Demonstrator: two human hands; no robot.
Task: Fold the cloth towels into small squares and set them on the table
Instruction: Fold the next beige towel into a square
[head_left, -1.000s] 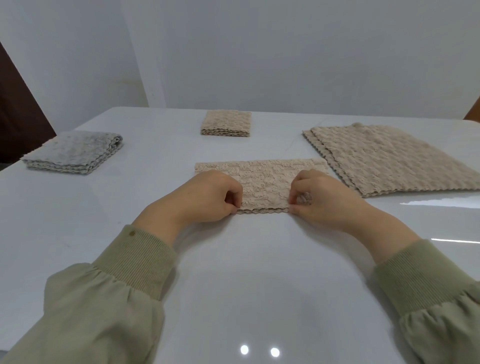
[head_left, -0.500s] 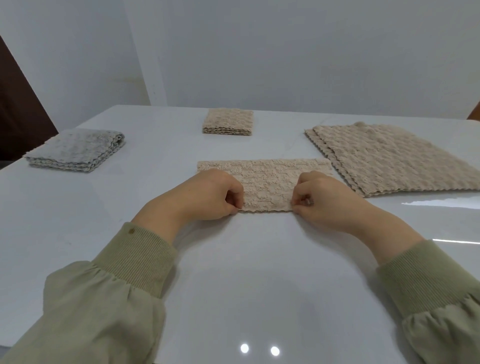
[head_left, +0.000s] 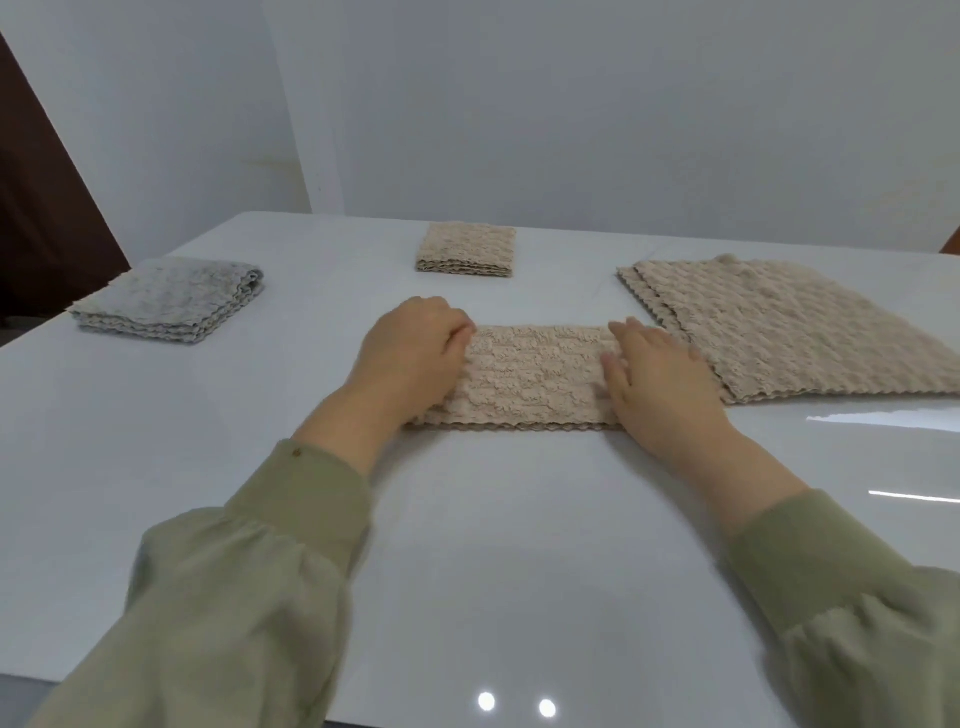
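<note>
Status: beige strip (head_left: 535, 379) lies flat on the counter (head_left: 493, 545), long side running left to right, scalloped edge layers facing the person. It reads as a towel already folded down to a long band. One more fold, end over end, should give the small square.

Hands: left hand (head_left: 415, 353) sits on the strip's left end, fingers curled round the far-left corner, gripping cloth. Right hand (head_left: 654, 379) lies on the strip's right end, fingers straight and flat, pressing down, holding nothing.

Around the strip:
- Folded beige square (head_left: 466, 249) beyond it, well apart. A finished one, by the look.
- Grey folded towel (head_left: 166, 301) far to the strip's left.
- Flat beige stack (head_left: 789, 327) just right of the strip. Touching or not, can't tell; the right hand covers the gap.

Handling, my read: light, soft, thick nubbly pile, no stiffness. The layers will likely slide on each other, and the glossy counter offers little grip, so the band may skid if pulled from one end. Take it at one end and pinch all layers at both corners of that end. Carry that end over to the other, with the second hand pinning there. Catch only the top layer and the fold opens. The pile looks springy, so the square will want pressing flat after. Nothing fragile.

Risk: ends misaligned, giving a lopsided square.
</note>
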